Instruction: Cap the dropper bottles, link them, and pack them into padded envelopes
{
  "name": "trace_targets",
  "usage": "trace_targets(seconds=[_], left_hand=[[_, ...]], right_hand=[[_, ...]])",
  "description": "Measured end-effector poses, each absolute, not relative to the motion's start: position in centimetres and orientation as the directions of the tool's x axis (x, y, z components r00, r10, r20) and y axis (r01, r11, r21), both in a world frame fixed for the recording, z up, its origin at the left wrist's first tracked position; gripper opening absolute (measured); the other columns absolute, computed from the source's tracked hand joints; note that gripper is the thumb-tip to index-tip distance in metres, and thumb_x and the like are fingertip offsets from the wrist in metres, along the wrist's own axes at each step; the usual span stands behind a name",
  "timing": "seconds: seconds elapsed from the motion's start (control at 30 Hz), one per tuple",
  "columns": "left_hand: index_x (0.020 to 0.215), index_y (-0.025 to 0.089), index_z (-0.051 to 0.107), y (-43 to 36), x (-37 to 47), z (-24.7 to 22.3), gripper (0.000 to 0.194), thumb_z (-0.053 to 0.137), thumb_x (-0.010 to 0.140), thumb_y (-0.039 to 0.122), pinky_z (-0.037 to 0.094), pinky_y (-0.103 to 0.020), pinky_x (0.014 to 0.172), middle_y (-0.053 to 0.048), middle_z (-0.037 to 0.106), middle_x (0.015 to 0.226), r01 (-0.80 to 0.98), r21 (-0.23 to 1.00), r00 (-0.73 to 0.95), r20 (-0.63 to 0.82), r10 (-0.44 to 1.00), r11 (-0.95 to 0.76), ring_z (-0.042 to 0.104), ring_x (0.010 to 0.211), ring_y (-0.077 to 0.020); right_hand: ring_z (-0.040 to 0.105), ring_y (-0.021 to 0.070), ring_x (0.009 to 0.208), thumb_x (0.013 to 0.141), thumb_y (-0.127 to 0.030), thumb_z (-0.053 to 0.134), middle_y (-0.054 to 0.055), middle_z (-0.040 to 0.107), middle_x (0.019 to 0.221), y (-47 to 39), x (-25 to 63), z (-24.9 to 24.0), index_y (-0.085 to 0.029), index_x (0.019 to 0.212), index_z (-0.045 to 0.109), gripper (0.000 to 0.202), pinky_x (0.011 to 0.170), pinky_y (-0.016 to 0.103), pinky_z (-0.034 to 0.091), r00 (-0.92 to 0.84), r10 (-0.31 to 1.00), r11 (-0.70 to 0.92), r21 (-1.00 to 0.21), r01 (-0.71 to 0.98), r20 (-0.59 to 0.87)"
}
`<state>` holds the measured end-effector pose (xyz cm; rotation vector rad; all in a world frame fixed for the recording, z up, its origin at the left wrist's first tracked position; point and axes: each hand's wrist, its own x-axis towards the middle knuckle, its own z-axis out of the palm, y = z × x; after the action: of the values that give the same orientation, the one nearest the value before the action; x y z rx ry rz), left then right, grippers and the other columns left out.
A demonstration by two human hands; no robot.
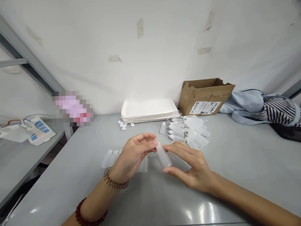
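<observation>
Well, from the head view, the translucent bottle [164,157] is held over the middle of the grey table [230,202], about midway between its far edge and its near edge. The left hand [134,153] has its narrow end pinched narrowly between thumb and fingertips. From that pinch the long axis slants down towards the near edge and a little rightwards, so the broad base points away from the left hand and ends close by the thumb of the right hand [198,164]. As for nearness, the left hand is nearer the narrow end and the right hand nearer the base. The right hand stands wide, its forefinger up beside the neck and its thumb beside the base; whether either presses on the plastic, I can't tell from where I stand

More bottles [107,159] lie in a row to the left, partly hidden behind the left forearm. Towards the far edge, right of centre, there's a loose heap of bottles with thin tubing [197,132]. Small white caps [123,125] sit left of that heap, just in front of a stack of white trays [150,110], and a cardboard box [201,96] stands beside the stack, near the far right corner
</observation>
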<state>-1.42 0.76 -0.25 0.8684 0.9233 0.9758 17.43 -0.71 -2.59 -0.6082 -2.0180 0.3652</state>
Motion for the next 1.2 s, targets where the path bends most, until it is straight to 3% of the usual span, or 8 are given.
trace_targets(seconds=[0.23, 0.53, 0.63, 0.73, 0.8, 0.9, 1.03, 1.2], left_hand=[[0.082, 0.014, 0.068, 1.3, -2.1, -0.2, 0.012, 0.073, 0.073, 0.021, 0.046, -0.023, 0.074, 0.0, 0.064, 0.077, -0.259, 0.902, 0.311, -0.261, 0.914, 0.346, 0.057, 0.069, -0.008], [0.084, 0.016, 0.067, 1.2, -2.1, 0.0, 0.018, 0.076, 0.069, 0.021, 0.044, -0.024, 0.076, 0.0, 0.064, 0.079, -0.232, 0.931, 0.244, -0.227, 0.943, 0.284, 0.057, 0.074, -0.0098], [0.086, 0.017, 0.066, 1.0, -2.0, -0.1, 0.022, 0.077, 0.067, 0.019, 0.044, -0.025, 0.076, -0.002, 0.064, 0.086, -0.182, 0.964, 0.242, -0.147, 0.959, 0.193, 0.057, 0.082, -0.0129], [0.086, 0.016, 0.066, 1.0, -1.9, -0.1, 0.021, 0.076, 0.068, 0.02, 0.044, -0.027, 0.076, -0.003, 0.064, 0.088, -0.138, 0.984, 0.271, -0.075, 0.96, 0.116, 0.057, 0.082, -0.0147], [0.087, 0.016, 0.066, 1.0, -2.0, -0.1, 0.019, 0.074, 0.07, 0.019, 0.045, -0.027, 0.076, -0.003, 0.064, 0.089, -0.154, 0.983, 0.304, -0.053, 0.951, 0.104, 0.057, 0.081, -0.0143], [0.098, 0.019, 0.064, 1.0, -2.1, 0.0, 0.027, 0.072, 0.073, 0.016, 0.045, -0.027, 0.077, -0.003, 0.066, 0.092, -0.223, 0.964, 0.378, -0.049, 0.924, 0.143, 0.059, 0.081, -0.0133], [0.111, 0.021, 0.06, 0.6, -1.8, 0.3, 0.038, 0.07, 0.076, 0.015, 0.045, -0.027, 0.079, -0.004, 0.067, 0.096, -0.268, 0.948, 0.404, -0.051, 0.913, 0.172, 0.06, 0.084, -0.0135], [0.082, 0.014, 0.068, 0.6, -1.3, 0.2, 0.012, 0.07, 0.076, 0.024, 0.043, -0.028, 0.078, -0.004, 0.065, 0.082, -0.197, 0.957, 0.367, -0.131, 0.921, 0.214, 0.059, 0.079, -0.0151]], right_hand=[[0.061, 0.0221, 0.081, 0.08, -0.024, 0.066, 0.01, 0.066, 0.092, -0.3, 17.8, -2.5, -0.017, 0.117, 0.057, 0.038, 0.07, 0.039, 0.051, -0.44, 0.491, 0.865, -0.358, 0.352, 0.752], [0.059, 0.0138, 0.059, 0.085, -0.017, 0.058, 0.004, 0.065, 0.072, -0.5, 17.6, -3.1, -0.019, 0.111, 0.062, 0.027, 0.054, 0.026, 0.051, -0.318, 0.596, 0.796, -0.49, 0.355, 0.737], [0.055, 0.0119, 0.052, 0.086, -0.024, 0.057, 0.0, 0.06, 0.06, -0.5, 17.5, -2.9, -0.018, 0.102, 0.066, 0.019, 0.049, 0.024, 0.047, -0.315, 0.793, 0.604, -0.743, 0.289, 0.522], [0.052, 0.0091, 0.046, 0.089, -0.035, 0.053, -0.002, 0.055, 0.055, -0.3, 17.5, -2.2, -0.015, 0.087, 0.066, 0.024, 0.048, 0.022, 0.045, -0.433, 0.891, 0.201, -0.973, 0.109, 0.135], [0.048, 0.0069, 0.043, 0.089, -0.039, 0.052, -0.002, 0.054, 0.058, -0.1, 17.5, -1.9, -0.013, 0.077, 0.064, 0.03, 0.045, 0.021, 0.043, -0.527, 0.849, -0.063, -0.997, -0.049, -0.028], [0.043, 0.0044, 0.043, 0.087, -0.039, 0.055, -0.002, 0.051, 0.06, 0.2, 17.4, -1.9, -0.011, 0.073, 0.061, 0.032, 0.04, 0.017, 0.039, -0.64, 0.762, -0.327, -0.913, -0.243, -0.102], [0.047, 0.0053, 0.048, 0.086, -0.039, 0.058, 0.0, 0.055, 0.067, 0.0, 17.0, -2.2, -0.011, 0.079, 0.062, 0.029, 0.043, 0.017, 0.043, -0.657, 0.749, -0.382, -0.863, -0.33, -0.08], [0.052, 0.009, 0.057, 0.086, -0.044, 0.057, 0.0, 0.054, 0.071, -0.6, 16.6, -2.1, -0.013, 0.082, 0.06, 0.031, 0.055, 0.024, 0.048, -0.619, 0.785, -0.215, -0.943, -0.253, -0.013]])
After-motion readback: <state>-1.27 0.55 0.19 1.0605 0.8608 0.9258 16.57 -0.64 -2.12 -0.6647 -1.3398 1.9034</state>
